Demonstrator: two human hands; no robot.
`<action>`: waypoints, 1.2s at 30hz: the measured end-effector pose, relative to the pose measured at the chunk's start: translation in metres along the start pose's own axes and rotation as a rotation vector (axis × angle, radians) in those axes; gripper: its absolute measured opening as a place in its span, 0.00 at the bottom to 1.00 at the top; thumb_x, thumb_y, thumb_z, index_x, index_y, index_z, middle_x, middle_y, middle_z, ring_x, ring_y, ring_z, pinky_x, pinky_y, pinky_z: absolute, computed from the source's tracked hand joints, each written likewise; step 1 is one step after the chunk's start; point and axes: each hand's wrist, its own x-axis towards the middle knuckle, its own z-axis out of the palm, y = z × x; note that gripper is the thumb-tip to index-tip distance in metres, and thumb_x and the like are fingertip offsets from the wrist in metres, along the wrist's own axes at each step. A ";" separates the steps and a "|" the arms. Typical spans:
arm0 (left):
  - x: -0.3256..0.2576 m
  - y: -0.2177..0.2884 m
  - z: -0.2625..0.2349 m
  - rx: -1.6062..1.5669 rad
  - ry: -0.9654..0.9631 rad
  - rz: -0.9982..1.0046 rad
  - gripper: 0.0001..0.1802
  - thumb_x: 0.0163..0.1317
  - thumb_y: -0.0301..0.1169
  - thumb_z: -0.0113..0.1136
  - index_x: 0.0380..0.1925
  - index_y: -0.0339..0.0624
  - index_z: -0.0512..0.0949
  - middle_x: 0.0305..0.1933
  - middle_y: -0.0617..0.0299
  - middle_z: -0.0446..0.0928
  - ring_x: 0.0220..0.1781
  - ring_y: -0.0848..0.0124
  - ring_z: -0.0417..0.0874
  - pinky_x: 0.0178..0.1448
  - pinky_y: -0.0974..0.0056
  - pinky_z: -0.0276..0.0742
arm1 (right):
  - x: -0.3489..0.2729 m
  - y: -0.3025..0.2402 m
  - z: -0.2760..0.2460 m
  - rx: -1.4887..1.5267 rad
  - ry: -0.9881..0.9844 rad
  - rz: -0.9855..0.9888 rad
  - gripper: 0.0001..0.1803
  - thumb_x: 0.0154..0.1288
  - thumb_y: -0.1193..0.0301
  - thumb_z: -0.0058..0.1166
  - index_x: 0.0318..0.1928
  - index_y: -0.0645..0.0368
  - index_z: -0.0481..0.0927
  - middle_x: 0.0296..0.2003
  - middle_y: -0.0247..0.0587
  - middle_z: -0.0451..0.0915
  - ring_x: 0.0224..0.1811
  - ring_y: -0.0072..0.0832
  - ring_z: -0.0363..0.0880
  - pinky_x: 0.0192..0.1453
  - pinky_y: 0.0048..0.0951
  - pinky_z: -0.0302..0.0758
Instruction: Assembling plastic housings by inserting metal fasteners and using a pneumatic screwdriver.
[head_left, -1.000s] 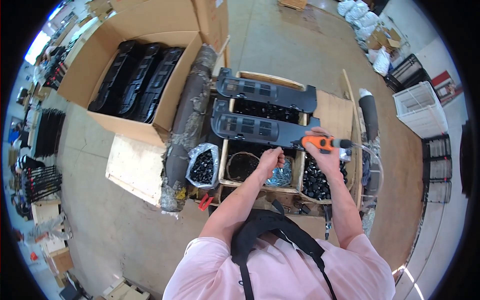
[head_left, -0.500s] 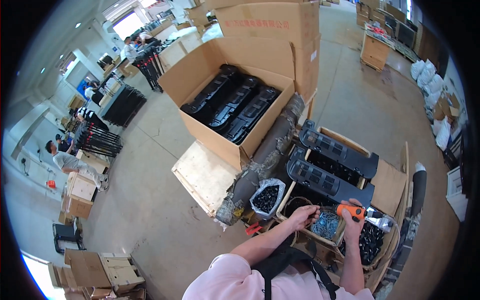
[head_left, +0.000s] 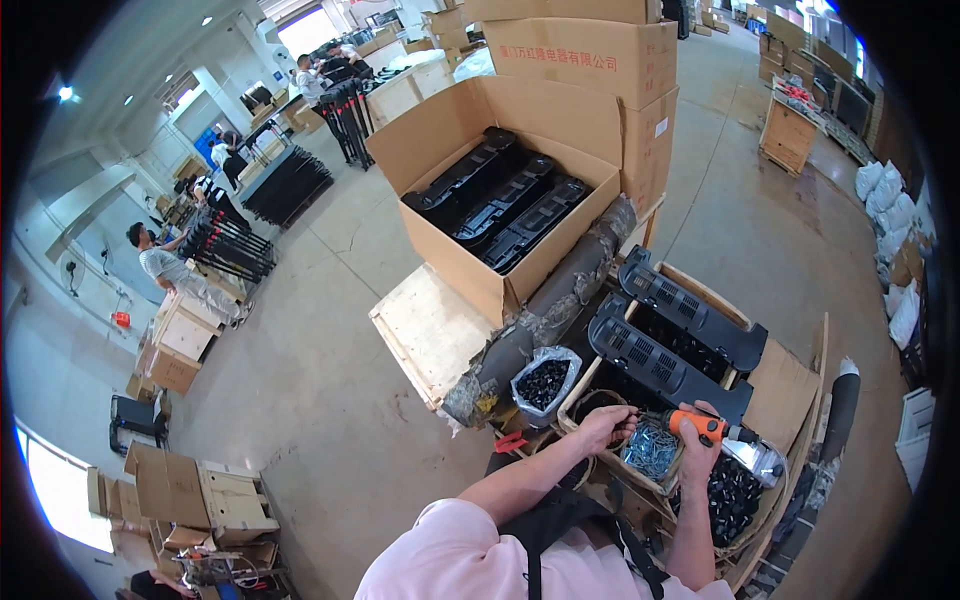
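Observation:
My right hand [head_left: 697, 455] is wrapped round an orange and black electric screwdriver [head_left: 707, 427], held level with its bit toward the left. At the bit's tip, the fingers of my left hand [head_left: 606, 428] are pinched together; whatever they hold is too small to make out. Below the tool lies a compartment of shiny bluish screws [head_left: 650, 450]. Small black parts [head_left: 722, 505] fill a container under my right wrist. Just beyond my hands, a black plastic housing [head_left: 652, 358] with vent slots rests on a wooden frame, and a second black housing [head_left: 690, 305] lies behind it.
An open cardboard box [head_left: 455, 255] holding several black housings stands ahead, with stacked cartons [head_left: 648, 150] behind. A grey padded roll [head_left: 560, 300] runs beside the bench. A plastic bag of black parts [head_left: 545, 388] sits left of the frame. Several people work at far left.
The whole view has shifted, so the scene sits slightly farther right and lower. My hands keep nearly the same pose, left fingers still at the screwdriver's tip.

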 end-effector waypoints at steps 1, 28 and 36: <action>0.000 0.002 0.000 -0.018 -0.013 0.016 0.12 0.80 0.34 0.56 0.55 0.41 0.82 0.43 0.64 0.84 0.42 0.74 0.85 0.47 0.69 0.86 | 0.003 -0.001 0.002 0.002 -0.003 -0.011 0.26 0.66 0.80 0.63 0.63 0.64 0.74 0.54 0.51 0.84 0.58 0.35 0.82 0.71 0.40 0.75; 0.024 0.107 -0.033 0.068 -0.106 -0.170 0.12 0.79 0.40 0.58 0.44 0.43 0.80 0.35 0.68 0.80 0.33 0.75 0.81 0.37 0.70 0.83 | 0.015 0.003 0.088 -0.162 0.171 -0.051 0.26 0.68 0.78 0.64 0.65 0.64 0.73 0.57 0.51 0.85 0.60 0.33 0.82 0.71 0.36 0.74; 0.014 0.088 -0.033 -0.045 -0.085 -0.200 0.13 0.78 0.42 0.60 0.44 0.44 0.81 0.35 0.67 0.81 0.32 0.75 0.83 0.36 0.70 0.86 | 0.006 0.008 0.096 -0.240 0.164 -0.003 0.27 0.66 0.76 0.66 0.64 0.66 0.73 0.55 0.51 0.85 0.60 0.33 0.83 0.72 0.37 0.74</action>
